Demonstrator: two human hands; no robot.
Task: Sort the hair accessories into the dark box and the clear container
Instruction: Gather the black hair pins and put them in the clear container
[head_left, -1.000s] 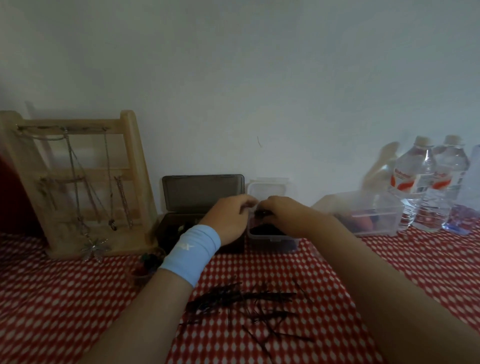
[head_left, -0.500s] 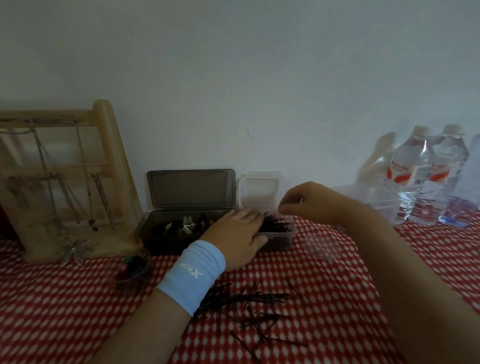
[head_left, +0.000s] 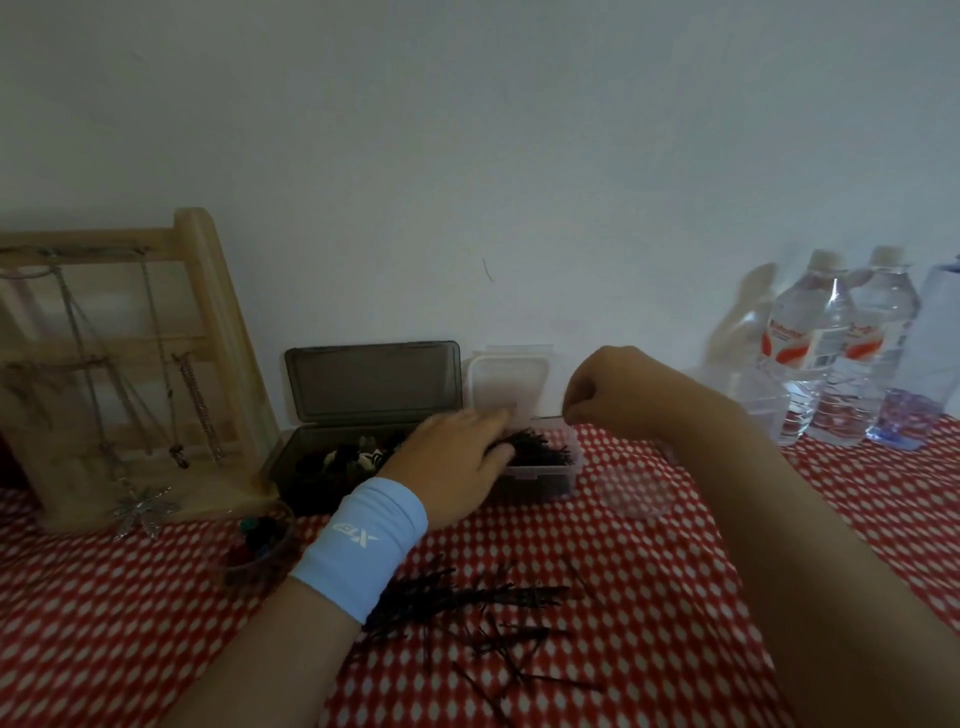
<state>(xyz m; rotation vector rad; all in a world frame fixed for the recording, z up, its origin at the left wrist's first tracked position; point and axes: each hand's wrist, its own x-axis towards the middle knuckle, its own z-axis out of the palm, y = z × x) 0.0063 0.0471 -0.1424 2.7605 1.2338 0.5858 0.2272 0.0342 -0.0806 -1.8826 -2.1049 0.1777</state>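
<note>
The dark box (head_left: 311, 467) stands open at the back, holding dark and black-and-white hair pieces. Right beside it, the clear container (head_left: 545, 475) holds a bundle of black bobby pins (head_left: 540, 449). My left hand (head_left: 457, 462), with a light blue wristband, lies flat over the seam between both boxes, fingers on the pins. My right hand (head_left: 618, 395) hovers above the container's right side and pinches a thin pin (head_left: 550, 417) that points left. Several loose black pins (head_left: 483, 618) lie on the red checked cloth near me.
A wooden jewellery rack (head_left: 130, 364) with hanging chains stands at the left. A small round cup (head_left: 260, 540) of coloured bits sits before the dark box. A round clear lid (head_left: 634, 491), a clear tub (head_left: 748, 400) and water bottles (head_left: 810, 353) are at the right.
My right hand has lifted off the clear container and moved right, pinching a pin. My left hand has flattened onto the pins in the container. The view shifted slightly right.
</note>
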